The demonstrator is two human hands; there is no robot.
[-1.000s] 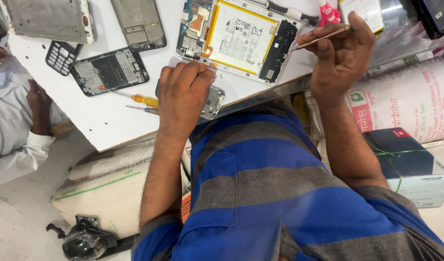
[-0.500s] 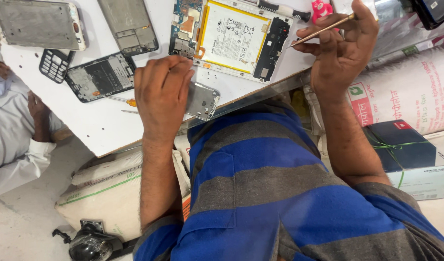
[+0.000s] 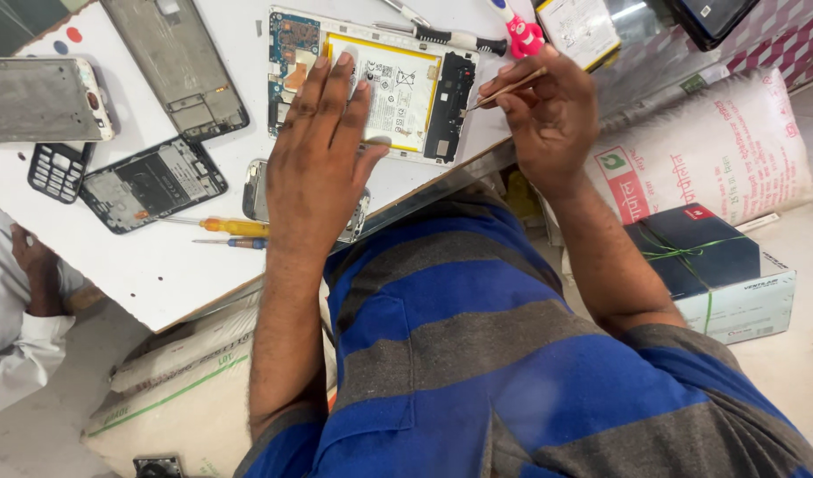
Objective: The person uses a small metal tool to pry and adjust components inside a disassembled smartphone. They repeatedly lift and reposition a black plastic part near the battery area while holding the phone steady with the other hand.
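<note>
Your left hand [image 3: 322, 155] lies flat and spread wide near the middle of the frame, fingers stretched up over the opened tablet [image 3: 371, 80] — its fingertips rest on the yellow-edged battery and the circuit board beside it, while the heel of the hand covers a small phone frame [image 3: 256, 190] at the edge of the white desk [image 3: 158, 274]. Your right hand [image 3: 548, 115], upper right of centre, is pinched shut on a thin brown stick tool [image 3: 504, 88], whose tip points left at the black strip on the tablet's right end.

Left of your wrist lie two small screwdrivers [image 3: 225, 232], one with a yellow handle. Further left sit a stripped phone body [image 3: 150, 181] and a loose keypad [image 3: 57, 170]; a grey phone shell [image 3: 39, 99] fills the upper left. At the lower right, off the desk, rests a dark blue box [image 3: 703, 252] tied with green string.
</note>
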